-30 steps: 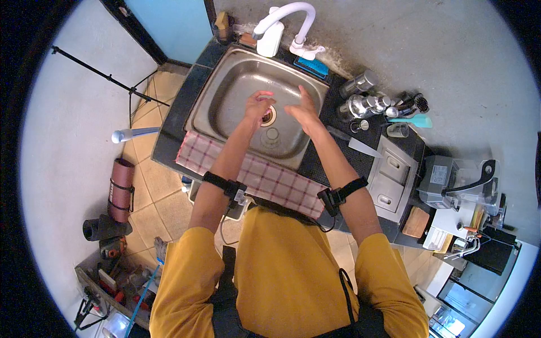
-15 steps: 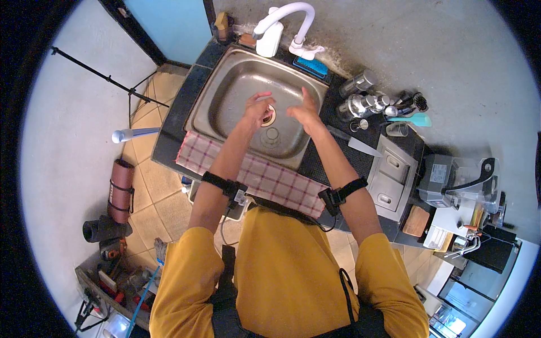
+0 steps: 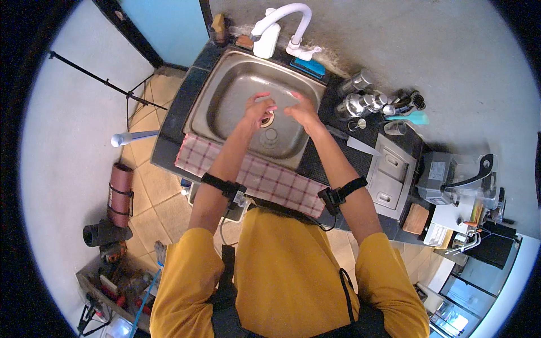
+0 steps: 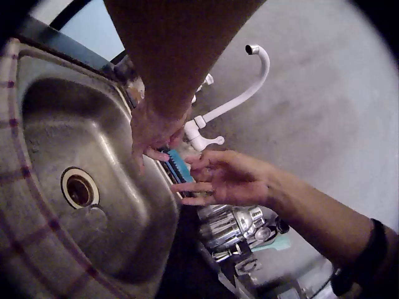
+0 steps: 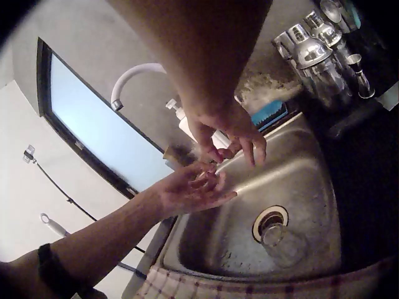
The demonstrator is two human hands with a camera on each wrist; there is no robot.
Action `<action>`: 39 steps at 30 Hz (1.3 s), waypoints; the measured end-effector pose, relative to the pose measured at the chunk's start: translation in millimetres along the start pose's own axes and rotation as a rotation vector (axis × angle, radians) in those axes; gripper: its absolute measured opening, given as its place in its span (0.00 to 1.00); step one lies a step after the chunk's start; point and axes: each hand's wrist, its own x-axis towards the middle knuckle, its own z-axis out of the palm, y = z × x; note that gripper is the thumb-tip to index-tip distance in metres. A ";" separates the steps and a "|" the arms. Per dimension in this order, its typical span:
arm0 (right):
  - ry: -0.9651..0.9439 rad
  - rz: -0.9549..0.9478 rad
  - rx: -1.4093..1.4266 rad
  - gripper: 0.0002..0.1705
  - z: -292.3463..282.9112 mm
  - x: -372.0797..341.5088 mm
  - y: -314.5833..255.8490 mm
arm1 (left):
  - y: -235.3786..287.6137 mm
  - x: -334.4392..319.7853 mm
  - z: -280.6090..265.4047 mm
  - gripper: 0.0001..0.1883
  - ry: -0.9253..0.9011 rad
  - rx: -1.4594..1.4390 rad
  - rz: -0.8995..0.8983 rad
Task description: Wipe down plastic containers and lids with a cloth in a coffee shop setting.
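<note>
Both hands hover over the stainless steel sink (image 3: 236, 79), facing each other with a small gap between them in the head view. My left hand (image 3: 259, 111) has loosely bent fingers and holds nothing. To its right, my right hand (image 3: 303, 111) also holds nothing, its fingers slightly bent and spread toward the left. Below the hands a clear drinking glass (image 5: 283, 246) stands in the basin beside the round drain (image 4: 80, 189). The white faucet (image 3: 304, 25) arches over the back edge of the sink.
A checked cloth (image 3: 270, 183) lies along the sink's front edge. Behind the basin are a white pump bottle (image 3: 267, 42) and a blue brush (image 3: 308, 67). Metal shakers (image 3: 358, 105), a jigger (image 3: 357, 124), a knife (image 3: 363, 146) and a glass (image 3: 395, 128) stand or lie to the right.
My right hand's fingers have swung inward toward the left hand. The left hand has barely moved; the head view has shifted slightly.
</note>
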 end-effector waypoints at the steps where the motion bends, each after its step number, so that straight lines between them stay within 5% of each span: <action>1: 0.064 -0.017 0.032 0.46 2.1 -4.9 -1.3 | -2.5 2.8 -1.4 0.25 0.007 0.001 0.013; 3: 0.132 -0.032 0.063 0.46 5.1 -13.3 -5.8 | -7.4 8.8 -5.5 0.24 0.010 0.003 0.023; 5: 0.057 0.156 0.193 0.46 5.5 -20.2 -11.7 | -12.6 15.3 -9.9 0.25 -0.030 0.055 0.059; 14: -0.085 -0.022 0.110 0.44 -8.5 14.4 31.3 | -21.0 23.8 -7.1 0.26 0.022 0.191 0.060; 18: 0.096 -0.013 0.109 0.41 2.7 2.1 24.6 | -22.8 26.3 -9.1 0.27 -0.070 0.127 0.077; 23: -0.083 0.153 0.040 0.32 -9.3 -9.7 -0.2 | -21.1 28.1 -4.7 0.30 -0.050 0.187 0.067; 32: -0.022 0.142 0.195 0.29 -9.8 -26.6 0.6 | -32.0 40.8 -9.4 0.22 -0.090 0.263 0.031; 39: -0.008 0.157 0.084 0.29 -17.5 -27.3 -9.1 | -19.1 22.8 6.8 0.26 -0.077 0.183 -0.026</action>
